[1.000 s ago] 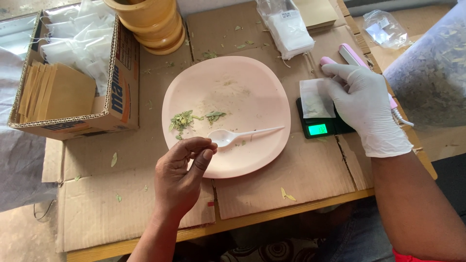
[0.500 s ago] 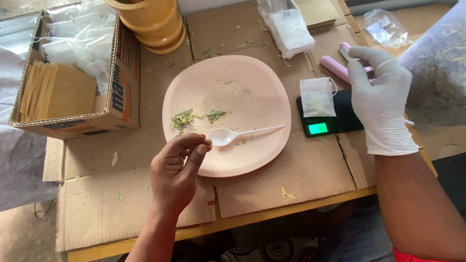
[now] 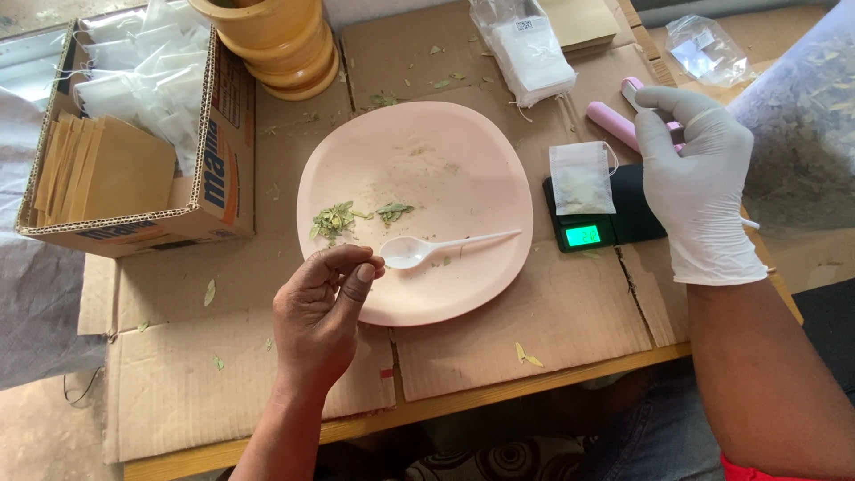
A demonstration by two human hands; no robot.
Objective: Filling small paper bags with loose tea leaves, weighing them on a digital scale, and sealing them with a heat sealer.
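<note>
**Pinch of leaves held beside the plate while the filled sachet sits on the scale**

Weighing looks to be the step in hand, taking the pink plate (image 3: 427, 160) as landmark. Left of the plate stands a cardboard box (image 3: 214, 178) of brown envelopes and white sachets. At the plate's near-left rim the bare left hand (image 3: 321, 321) has its fingertips pressed together, apparently pinching a little leaf, though the pinch itself is too small to make out. On the plate lie a small heap of dried green leaves (image 3: 338, 218) and a white plastic spoon (image 3: 441, 247). Just right of the plate a sachet (image 3: 581, 178) rests on a black scale (image 3: 614, 218) with a lit green display. Further right the gloved right hand (image 3: 699, 191) is spread, fingers over a pink tool (image 3: 614, 123), gripping nothing I can see.

Next move, I judge, calls for fine topping-up at the sachet.

Against a second ago, the right hand has lifted off the scale, uncovering the sachet; the left has hardly shifted
</note>
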